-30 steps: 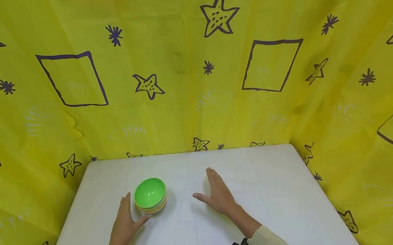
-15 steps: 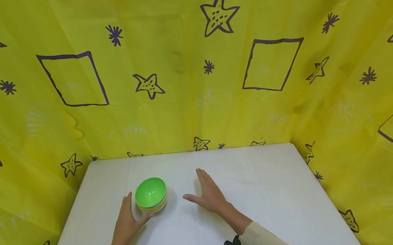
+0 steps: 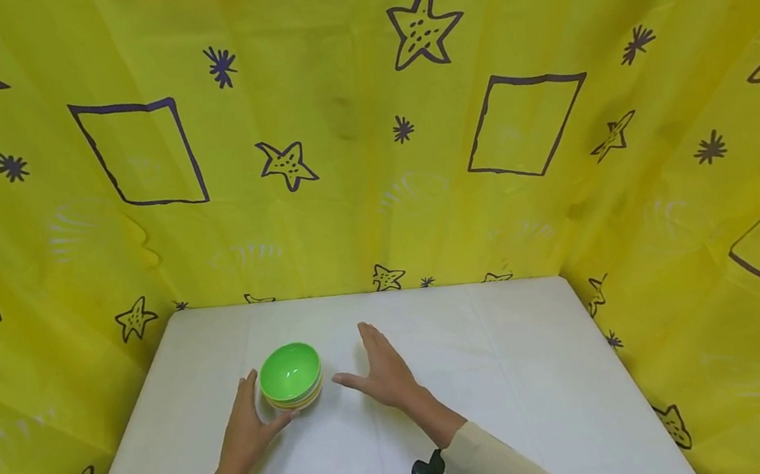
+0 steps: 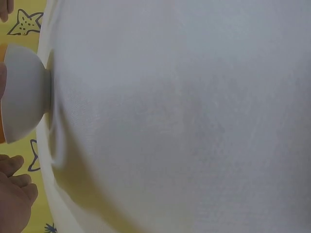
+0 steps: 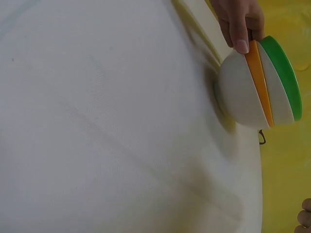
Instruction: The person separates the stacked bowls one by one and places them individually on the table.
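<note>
Two nested bowls stand on the white-covered table (image 3: 502, 382), left of its middle. The upper bowl (image 3: 290, 372) is green inside and white outside. Beneath it, the lower bowl (image 5: 238, 92) is white outside with an orange rim. My left hand (image 3: 244, 426) lies along the stack's left side, fingers extended and thumb at the near side. In the right wrist view, that thumb touches the lower bowl near the orange rim. My right hand (image 3: 386, 370) is to the right of the bowls, fingers straight and thumb pointing toward them, with a small gap between.
A yellow curtain (image 3: 355, 216) with drawn stars and squares surrounds the table's back and sides. A dark device (image 3: 428, 469) sits by the right wrist, next to a beige sleeve (image 3: 499, 463).
My right hand has moved left, closer to the bowls, with its fingers still straight. The left hand and the bowls have stayed nearly in place.
</note>
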A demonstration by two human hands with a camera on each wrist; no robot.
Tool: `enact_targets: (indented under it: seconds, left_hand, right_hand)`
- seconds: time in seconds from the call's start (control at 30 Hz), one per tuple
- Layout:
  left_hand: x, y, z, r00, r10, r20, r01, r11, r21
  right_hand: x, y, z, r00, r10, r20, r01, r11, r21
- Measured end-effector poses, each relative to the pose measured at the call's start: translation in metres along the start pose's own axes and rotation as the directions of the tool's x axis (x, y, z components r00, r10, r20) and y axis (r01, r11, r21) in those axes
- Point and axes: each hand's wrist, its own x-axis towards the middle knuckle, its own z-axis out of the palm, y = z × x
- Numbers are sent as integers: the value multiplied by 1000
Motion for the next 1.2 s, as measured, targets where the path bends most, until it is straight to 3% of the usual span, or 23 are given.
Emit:
enact_targets:
  seconds: [0.43, 0.73, 1.2]
  left_hand:
    - [3, 2, 4, 1000, 21, -17, -22, 998, -63]
    - [4, 0, 12, 992, 96, -82, -105, 988, -115]
    - [3, 4, 17, 988, 102, -113, -114, 987, -109]
  right_hand:
    - [10, -18, 14, 997, -65, 43, 65, 998, -17]
    - [10, -28, 22, 993, -87, 82, 86, 996, 14]
    - [15, -38, 35, 986, -125, 113, 120, 992, 49]
